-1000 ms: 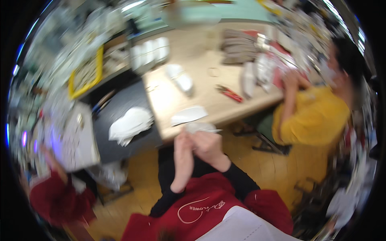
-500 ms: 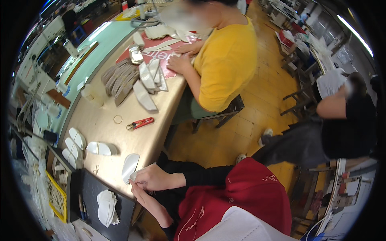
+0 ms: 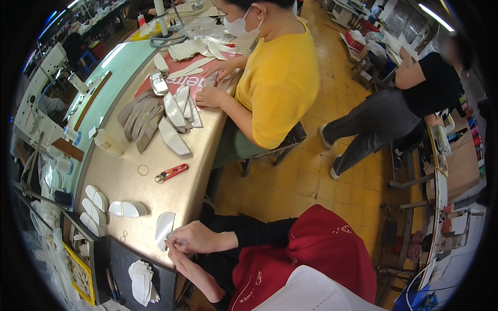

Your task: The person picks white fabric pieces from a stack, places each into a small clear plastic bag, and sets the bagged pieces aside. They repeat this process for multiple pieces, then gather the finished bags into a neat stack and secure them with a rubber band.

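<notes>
At the near edge of the workbench my right hand [image 3: 197,237] is closed, its fingertips pinching the edge of a small pale piece that is mostly hidden. Just below it, my left hand [image 3: 188,267] has its fingers pressed together, their tips meeting the right hand's at the same piece. A white half-moon piece [image 3: 165,228] lies flat on the bench beside the fingertips. Farther left sit a banded white bundle [image 3: 128,209] and several similar white bundles [image 3: 94,212]. A fanned stack of white pieces [image 3: 142,282] rests on a dark board [image 3: 161,274] near my left hand.
A red-handled cutter [image 3: 172,173] and a rubber band [image 3: 143,170] lie on the bench [image 3: 111,173]. Beyond are grey-brown piece stacks [image 3: 142,119], a clear bottle [image 3: 109,142] and a co-worker in yellow [image 3: 280,78] handling pieces. Another person in black [image 3: 399,93] stands across the aisle.
The view has shifted slightly. My hands stay together at the bench edge, with the fingertips a little changed. The person in black has moved farther up the aisle and is more upright.
</notes>
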Tool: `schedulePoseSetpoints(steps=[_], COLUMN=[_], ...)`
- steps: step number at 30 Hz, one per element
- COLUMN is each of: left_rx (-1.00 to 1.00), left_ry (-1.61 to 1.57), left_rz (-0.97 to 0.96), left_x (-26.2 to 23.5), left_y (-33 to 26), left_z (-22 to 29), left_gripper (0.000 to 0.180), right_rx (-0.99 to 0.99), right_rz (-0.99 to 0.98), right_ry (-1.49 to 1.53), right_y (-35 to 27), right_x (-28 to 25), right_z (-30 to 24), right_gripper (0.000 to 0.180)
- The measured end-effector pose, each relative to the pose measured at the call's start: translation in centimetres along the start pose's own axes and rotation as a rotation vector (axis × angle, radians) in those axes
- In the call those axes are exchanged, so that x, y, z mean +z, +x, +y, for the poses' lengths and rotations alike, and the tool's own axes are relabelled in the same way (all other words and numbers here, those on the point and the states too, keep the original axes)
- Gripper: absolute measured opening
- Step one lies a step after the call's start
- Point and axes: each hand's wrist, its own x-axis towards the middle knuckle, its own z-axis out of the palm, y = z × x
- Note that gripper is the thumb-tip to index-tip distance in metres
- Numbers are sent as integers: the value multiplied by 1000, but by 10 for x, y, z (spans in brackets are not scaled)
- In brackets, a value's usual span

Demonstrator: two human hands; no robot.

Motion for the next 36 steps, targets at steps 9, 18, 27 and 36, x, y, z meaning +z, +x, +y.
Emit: schedulePoseSetpoints(steps=[9,18,27,36], left_rx=[-33,24,-18,44], left_ry=[-211,-164,-262,-271], left_rz=[-54,41,111,162], left_x=[-26,-28,-40,-39], left_y=[18,16,17,15], left_z=[-16,-15,-21,-24], left_gripper=[37,29,21,17], right_rx=[111,224,316,275], right_rz=[-177,-236,-293,-251], right_ry=[244,478,650,565], right_y=[1,1,-2,-3], right_x=[-11,-6,-3,5], right_z=[0,-4,-4,-8], right_gripper=[14,13,11,24])
